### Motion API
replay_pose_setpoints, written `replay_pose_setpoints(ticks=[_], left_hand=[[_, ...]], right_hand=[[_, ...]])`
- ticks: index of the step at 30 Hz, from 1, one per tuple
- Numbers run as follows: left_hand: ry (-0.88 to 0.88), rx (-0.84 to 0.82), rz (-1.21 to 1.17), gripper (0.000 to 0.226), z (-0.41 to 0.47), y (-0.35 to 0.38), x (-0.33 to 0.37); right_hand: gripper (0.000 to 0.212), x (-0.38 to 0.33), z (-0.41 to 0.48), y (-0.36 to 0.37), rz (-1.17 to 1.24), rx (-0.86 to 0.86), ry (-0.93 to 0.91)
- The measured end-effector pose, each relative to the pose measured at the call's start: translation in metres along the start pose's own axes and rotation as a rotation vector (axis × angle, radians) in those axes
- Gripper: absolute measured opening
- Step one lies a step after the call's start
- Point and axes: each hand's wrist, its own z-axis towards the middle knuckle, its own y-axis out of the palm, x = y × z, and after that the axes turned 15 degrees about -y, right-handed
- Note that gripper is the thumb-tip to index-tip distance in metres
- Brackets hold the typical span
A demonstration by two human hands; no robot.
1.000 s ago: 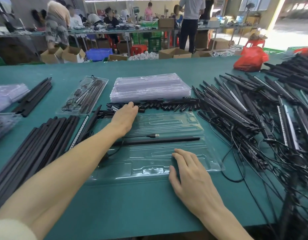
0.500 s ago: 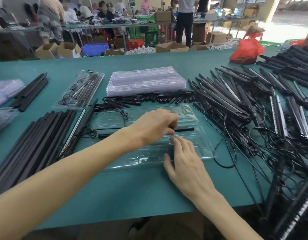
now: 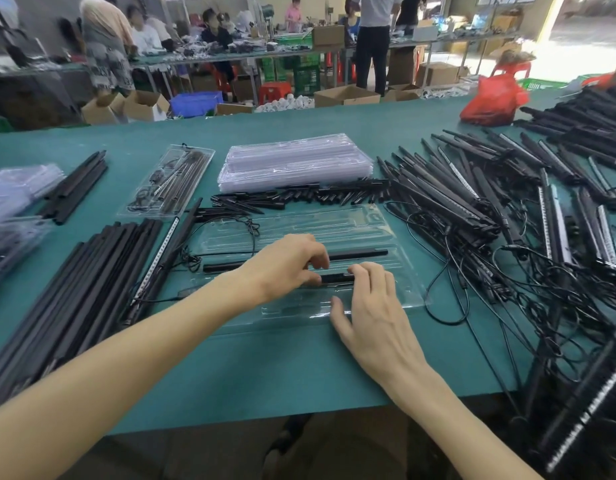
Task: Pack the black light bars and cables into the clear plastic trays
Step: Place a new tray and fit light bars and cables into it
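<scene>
Tray (image 3: 379, 233) lies flat on table (image 3: 265, 368), square in front of person, so slots face up for loading. One bar (image 3: 362, 252) lies across its middle. Short piece (image 3: 337, 278) sits just nearer, prob. being seated in next slot. L hand (image 3: 285, 263) curled, pinches piece's left end. R hand (image 3: 372, 306) near flat: fingertips press piece's right end, thumb on tray, likely steadying it.

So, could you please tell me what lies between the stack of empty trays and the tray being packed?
The head view shows a row of short black parts lying between the stack of trays and the open tray.
</scene>
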Motion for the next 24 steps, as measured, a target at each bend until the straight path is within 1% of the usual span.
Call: replay_pose_setpoints(ticks=[2, 5, 9, 18, 20, 21, 24], left_hand=[[-0.012, 0.011, -0.011, 0.014, -0.004, 0.003, -0.003], [-0.031, 0.045, -0.071, 0.010, -0.007, 0.009, -0.002], [-0.057, 0.060, -0.164, 0.010, -0.005, 0.012, 0.000], [-0.047, 0.095, -0.178, 0.013, -0.022, 0.009, -0.016], [-0.076, 0.154, -0.180, 0.013, -0.030, 0.002, -0.028], [-0.112, 0.211, -0.183, 0.013, -0.035, -0.003, -0.036], [-0.294, 0.460, -0.120, 0.018, -0.043, -0.025, -0.069]], right_hand=[[0.045, 0.000, 0.000, 0.001, -0.025, -0.010, -0.016], [0.044, -0.001, -0.001, 0.002, -0.046, -0.013, -0.028], [0.045, -0.001, -0.001, 0.002, -0.059, -0.019, -0.032], [0.037, -0.002, 0.001, 0.001, -0.114, -0.062, -0.051], [0.036, -0.001, 0.001, 0.002, -0.113, -0.061, -0.049], [0.036, -0.001, 0.001, 0.002, -0.111, -0.056, -0.047], [0.034, 0.000, 0.000, 0.004, -0.100, -0.058, -0.030]])
